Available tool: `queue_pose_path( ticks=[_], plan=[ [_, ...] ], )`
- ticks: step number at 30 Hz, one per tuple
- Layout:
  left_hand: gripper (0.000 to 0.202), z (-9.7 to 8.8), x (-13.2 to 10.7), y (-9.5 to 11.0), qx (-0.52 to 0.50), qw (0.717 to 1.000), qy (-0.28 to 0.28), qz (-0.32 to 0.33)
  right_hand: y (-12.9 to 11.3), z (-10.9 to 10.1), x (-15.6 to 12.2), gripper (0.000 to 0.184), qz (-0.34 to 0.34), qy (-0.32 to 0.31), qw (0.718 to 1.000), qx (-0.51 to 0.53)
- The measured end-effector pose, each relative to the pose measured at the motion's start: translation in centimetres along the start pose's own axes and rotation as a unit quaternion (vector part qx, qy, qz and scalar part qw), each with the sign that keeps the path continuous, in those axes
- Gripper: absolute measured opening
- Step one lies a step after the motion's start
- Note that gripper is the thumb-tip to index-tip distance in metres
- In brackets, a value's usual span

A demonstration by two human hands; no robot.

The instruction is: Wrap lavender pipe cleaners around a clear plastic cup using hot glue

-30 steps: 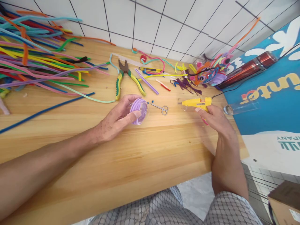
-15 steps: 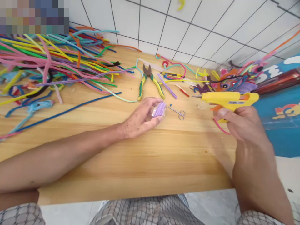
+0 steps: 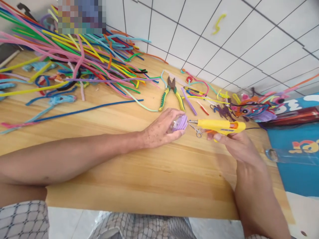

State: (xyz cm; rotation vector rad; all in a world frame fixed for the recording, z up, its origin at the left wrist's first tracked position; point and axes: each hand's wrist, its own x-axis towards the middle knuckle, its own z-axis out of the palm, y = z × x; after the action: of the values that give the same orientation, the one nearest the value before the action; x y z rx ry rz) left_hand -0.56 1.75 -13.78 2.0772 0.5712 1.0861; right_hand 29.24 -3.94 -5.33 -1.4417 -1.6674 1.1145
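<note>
My left hand [image 3: 161, 130] is closed around a small clear ball wrapped in purple pipe cleaner [image 3: 179, 123], resting on the wooden table [image 3: 139, 172]. My right hand [image 3: 233, 143] grips a yellow glue gun [image 3: 219, 126] held level, its metal nozzle pointing left and nearly touching the purple ball. Small silver scissors [image 3: 198, 132] lie on the table just under the nozzle.
A big heap of coloured pipe cleaners [image 3: 74, 63] covers the back left. Green-and-yellow pliers [image 3: 171, 94] lie behind my left hand. A colourful pipe-cleaner figure [image 3: 254, 108] and a red tube [image 3: 296, 118] sit at the right, beside a blue box [image 3: 299, 156]. White tiled wall behind.
My right hand lifted the glue gun off the table and swung it left until the nozzle reached the purple ball. My left hand kept hold of the ball, turning it.
</note>
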Motion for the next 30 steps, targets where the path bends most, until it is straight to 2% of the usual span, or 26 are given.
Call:
queue_pose_path(
  ticks=[8,15,24,30],
  plan=[
    [0.047,0.0,0.0,-0.1,-0.003,1.000,0.000,0.005,0.6,-0.3,-0.1,0.031,0.013,0.016,1.000,-0.010],
    [0.044,0.0,0.1,-0.1,0.001,1.000,-0.009,0.004,0.3,0.2,0.1,0.027,0.002,-0.021,0.999,-0.027],
    [0.047,0.1,0.1,-0.2,-0.009,1.000,-0.002,-0.001,-0.2,0.1,-0.2,0.032,0.017,-0.021,0.998,-0.054],
    [0.048,0.1,0.0,-0.3,-0.008,1.000,-0.001,-0.002,-0.6,0.4,-0.1,0.024,0.002,-0.016,0.998,-0.054]
  ],
)
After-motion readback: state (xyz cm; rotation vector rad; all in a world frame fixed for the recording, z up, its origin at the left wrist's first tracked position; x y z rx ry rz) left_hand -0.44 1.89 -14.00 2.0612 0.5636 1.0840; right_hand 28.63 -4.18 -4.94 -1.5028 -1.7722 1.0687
